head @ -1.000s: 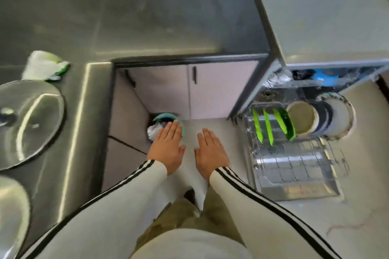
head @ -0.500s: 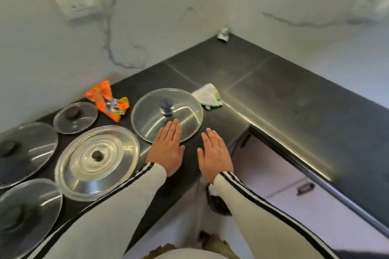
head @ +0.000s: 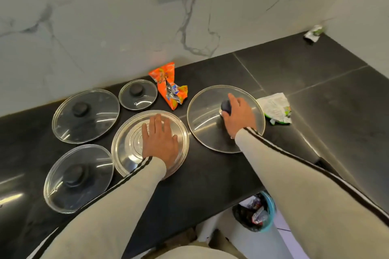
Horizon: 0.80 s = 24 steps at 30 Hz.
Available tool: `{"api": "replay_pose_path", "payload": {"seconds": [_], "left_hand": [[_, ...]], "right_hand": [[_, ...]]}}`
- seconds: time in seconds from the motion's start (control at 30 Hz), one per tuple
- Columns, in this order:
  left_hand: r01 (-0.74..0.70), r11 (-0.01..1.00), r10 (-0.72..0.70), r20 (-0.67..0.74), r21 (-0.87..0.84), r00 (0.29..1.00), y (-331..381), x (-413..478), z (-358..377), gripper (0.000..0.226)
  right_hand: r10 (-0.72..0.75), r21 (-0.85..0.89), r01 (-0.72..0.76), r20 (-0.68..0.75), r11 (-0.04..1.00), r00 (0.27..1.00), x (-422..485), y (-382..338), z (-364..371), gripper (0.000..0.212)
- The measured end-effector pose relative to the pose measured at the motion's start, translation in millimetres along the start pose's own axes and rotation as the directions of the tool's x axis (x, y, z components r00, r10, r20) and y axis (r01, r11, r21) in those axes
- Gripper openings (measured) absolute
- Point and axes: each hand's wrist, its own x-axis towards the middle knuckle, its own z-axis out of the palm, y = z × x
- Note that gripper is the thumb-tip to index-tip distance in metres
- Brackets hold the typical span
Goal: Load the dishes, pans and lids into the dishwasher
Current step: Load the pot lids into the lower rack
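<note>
Right hand (head: 237, 111) has its fingers closed round the dark knob (head: 226, 105) of the glass lid (head: 206, 120) at two o'clock; left hand (head: 160, 141) lies flat, fingers spread (gripping nothing), on the steel lid (head: 128, 145) mid-bench (head: 210, 174).

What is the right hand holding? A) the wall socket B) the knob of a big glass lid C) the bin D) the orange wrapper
B: the right hand curls around the dark knob of the big glass lid on the black counter.
</note>
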Motion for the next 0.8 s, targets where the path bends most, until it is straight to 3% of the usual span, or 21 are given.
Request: {"api": "replay_pose_path", "payload": {"seconds": [0.3,0.53,0.7,0.8], "left_hand": [[0.077,0.997,-0.077,-0.030,-0.008,0.997,-60,-16,13,0.052],[-0.009,0.996,0.004,-0.049,-0.086,0.999,-73,-18,11,0.042],[-0.092,0.995,0.092,-0.009,-0.030,0.996,-70,-15,-4,0.030],[-0.123,0.979,0.103,-0.126,-0.163,0.987,-50,-21,-14,0.023]], "right_hand": [[0.019,-0.162,-0.001,0.110,0.987,0.994,22,-18,2,0.033],[-0.014,-0.122,0.003,-0.090,0.993,0.996,-27,-11,3,0.036],[-0.070,-0.081,0.052,-0.234,0.995,0.970,-74,3,-13,0.038],[-0.063,-0.091,0.037,-0.292,0.995,0.954,-111,17,-23,0.039]]}}
